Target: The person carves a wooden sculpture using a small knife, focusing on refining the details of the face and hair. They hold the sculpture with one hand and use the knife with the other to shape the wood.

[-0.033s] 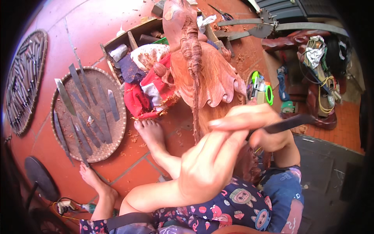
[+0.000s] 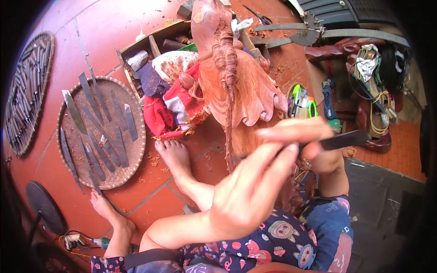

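Both my hands meet above my lap, over the lower part of a reddish wooden carving [image 2: 243,93]. My left hand [image 2: 248,195] is closed, its fingers pinched together around the near end of a dark, flat blade-like tool [image 2: 344,140]. Fingers of my right hand [image 2: 296,132] curl over the same tool, whose dark end sticks out to the right. Motion smears the right fingers, and the gripped stretch of the tool is hidden. The carving stands upright, with a ribbed, stem-like ridge and a wide, curled-edge skirt. Its lower part is covered by my hands.
On the left, a round woven tray [image 2: 102,132] bears several flat blades; a second tray [image 2: 50,77] holds many slender tools. A wooden box [image 2: 132,50] with cloths stands behind the carving. Red cloth [image 2: 157,116] lies beside it. A dark mat [image 2: 378,200] spreads at the right.
My fingers have shifted slightly to the right along with the tool, and the left thumb shows more. The whole view has moved a little; nothing was let go.
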The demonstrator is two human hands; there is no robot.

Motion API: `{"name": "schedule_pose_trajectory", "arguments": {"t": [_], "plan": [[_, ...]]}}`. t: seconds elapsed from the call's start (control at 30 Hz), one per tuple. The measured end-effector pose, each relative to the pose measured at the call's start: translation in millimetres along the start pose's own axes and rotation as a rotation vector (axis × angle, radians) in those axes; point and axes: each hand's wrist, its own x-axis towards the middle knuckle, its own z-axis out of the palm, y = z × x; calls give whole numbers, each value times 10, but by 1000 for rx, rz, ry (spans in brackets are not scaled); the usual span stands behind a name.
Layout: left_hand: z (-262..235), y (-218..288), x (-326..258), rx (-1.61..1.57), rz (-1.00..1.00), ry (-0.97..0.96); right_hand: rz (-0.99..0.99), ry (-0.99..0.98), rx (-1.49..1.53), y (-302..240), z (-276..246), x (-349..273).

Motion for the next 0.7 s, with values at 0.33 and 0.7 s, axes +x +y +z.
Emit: {"name": "schedule_pose_trajectory", "arguments": {"t": [0.33,0.7], "plan": [[186,-144,45,-623,36,-117,196,305,453,-8,-440,296],[241,-216,-34,-798,-277,-201,285,274,56,-130,-321,448]]}}
